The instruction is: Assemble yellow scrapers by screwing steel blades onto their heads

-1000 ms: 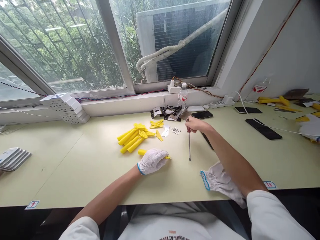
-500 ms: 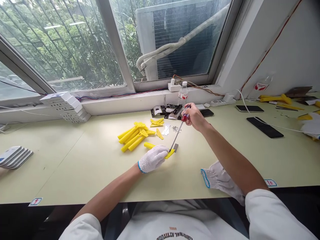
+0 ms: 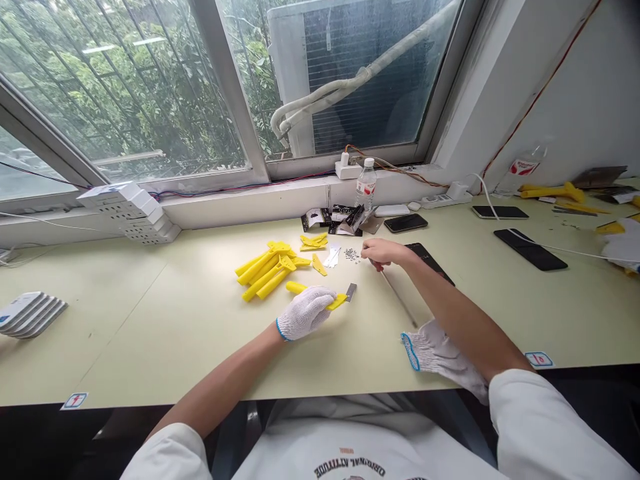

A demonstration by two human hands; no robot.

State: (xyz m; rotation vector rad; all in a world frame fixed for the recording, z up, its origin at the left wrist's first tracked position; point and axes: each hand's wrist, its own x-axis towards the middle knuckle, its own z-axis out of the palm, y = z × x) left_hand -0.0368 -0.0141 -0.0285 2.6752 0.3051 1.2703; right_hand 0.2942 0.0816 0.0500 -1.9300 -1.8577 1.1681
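Observation:
My left hand (image 3: 307, 312), in a white knit glove with a blue cuff, is closed around a yellow plastic scraper (image 3: 337, 302). A grey metal blade (image 3: 351, 292) sticks out of the scraper's end. My bare right hand (image 3: 384, 253) grips a screwdriver (image 3: 400, 298), its shaft slanting down to the right and its handle mostly hidden. The fingers of that hand are beside a pile of small screws (image 3: 351, 255). White blades (image 3: 332, 256) and small yellow cover pieces (image 3: 314, 242) lie left of the screws. Several yellow scraper handles (image 3: 270, 270) are heaped farther left.
A loose white glove (image 3: 445, 353) lies under my right forearm. Black packets (image 3: 345, 220) and a water bottle (image 3: 366, 183) stand by the sill. Phones (image 3: 530, 249) lie to the right, with a white cable across one. White stacked boxes (image 3: 133, 212) are at the left.
My right hand has lowered the screwdriver from the scraper, turning its tip toward the lower right, and moved beside the screws. My left hand keeps holding the scraper in nearly the same place.

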